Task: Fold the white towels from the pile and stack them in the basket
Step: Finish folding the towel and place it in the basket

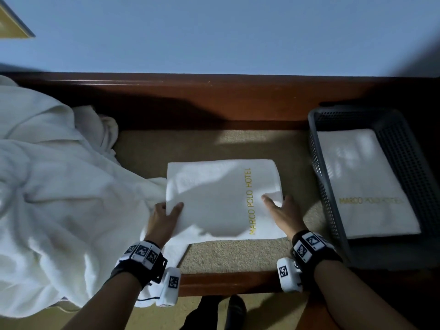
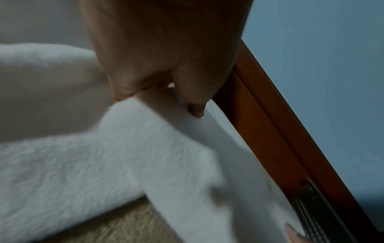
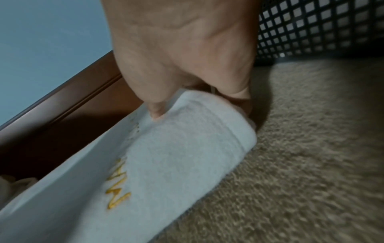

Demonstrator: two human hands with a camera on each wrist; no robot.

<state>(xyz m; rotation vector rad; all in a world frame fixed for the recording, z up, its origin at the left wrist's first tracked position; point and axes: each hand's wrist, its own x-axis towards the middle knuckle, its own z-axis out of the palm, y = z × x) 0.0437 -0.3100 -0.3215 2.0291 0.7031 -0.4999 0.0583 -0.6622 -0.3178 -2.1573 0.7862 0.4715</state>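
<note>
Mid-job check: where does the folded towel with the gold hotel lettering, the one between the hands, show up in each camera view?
Head: folded towel at centre, one hand on each side edge.
Left wrist: lower middle, under the thumb.
Right wrist: lower left, gold letters showing.
Shared landmark: dark mesh basket at right in head, bottom right in left wrist, top right in right wrist.

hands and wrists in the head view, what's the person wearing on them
Both forearms are bare, with no sleeves or gloves. The left hand and right hand each have a black wrist strap ringed with white blocks printed with black square tag patterns. A white box-shaped camera unit with the same kind of tag hangs off each strap. A thin dark cable loops below the left one.
</note>
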